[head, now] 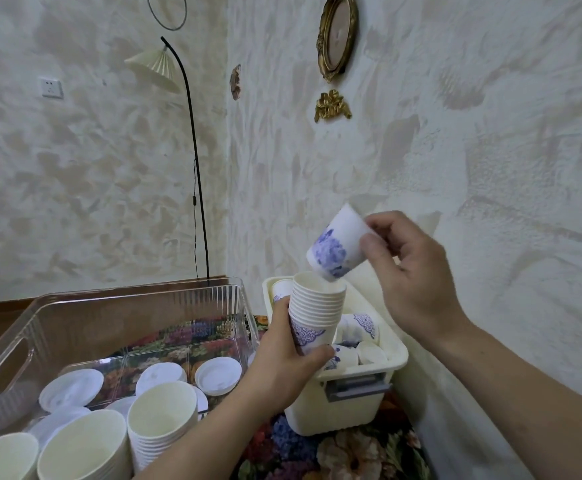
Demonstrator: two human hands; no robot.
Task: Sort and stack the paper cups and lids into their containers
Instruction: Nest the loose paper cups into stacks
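Now your left hand (284,355) grips the stack (315,311) upright over the bin (348,407), mouth up. Your right hand (411,268) pinches a cup (336,242) just above-right of that mouth; its axis tilts, its mouth facing down-left toward the stack's opening.

Matt white paper cup with blue printed pattern (336,245), smooth-walled. Stack of white paper cups with rolled rims (314,308), same matt finish. Clear ribbed plastic bin (116,306), glossy and see-through, fluted near the rim. Cream plastic tub (338,403), smooth with a slight sheen, grey plastic latch on its front. Thin white plastic lids (218,375), smooth, faintly shiny. Plain cream paper cups (161,407), matt inside. Floral printed cloth over the bench (352,455). Rough, trowel-textured plaster wall (490,133). Gilt oval frame (338,34), glossy. Pleated cream lamp shade (152,69) on a thin black stem.
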